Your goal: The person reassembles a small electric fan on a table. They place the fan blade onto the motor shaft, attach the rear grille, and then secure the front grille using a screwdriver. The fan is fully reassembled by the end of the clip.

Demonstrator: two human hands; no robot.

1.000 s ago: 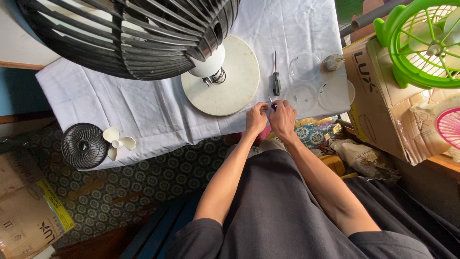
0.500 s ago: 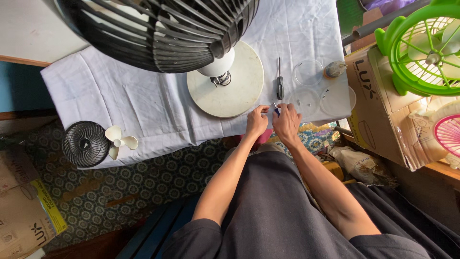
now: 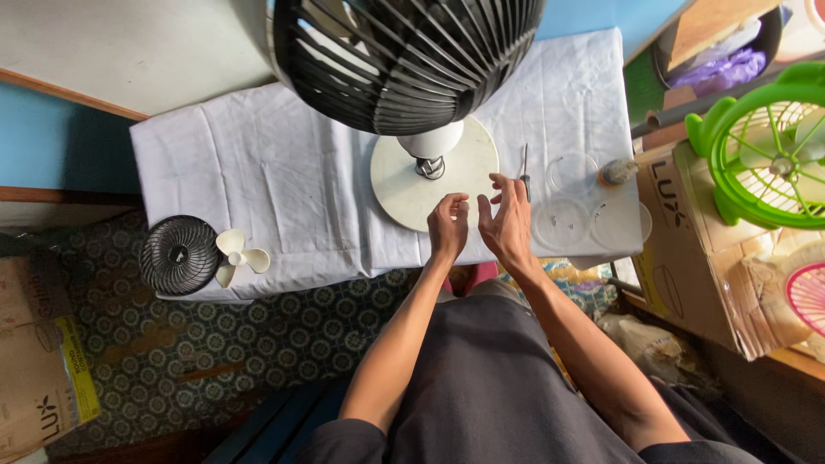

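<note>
On the white-clothed surface (image 3: 284, 185) stands a fan (image 3: 412, 60) with a black ribbed grille, short white neck and round cream base (image 3: 404, 185). Left hand (image 3: 449, 225) and right hand (image 3: 507, 219) hover spread and empty at the base's near edge.

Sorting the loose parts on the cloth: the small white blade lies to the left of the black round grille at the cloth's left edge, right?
Not quite. The head view shows the white blade lying to the right of the black grille, touching it or nearly so, at the left edge of the cloth.
</note>
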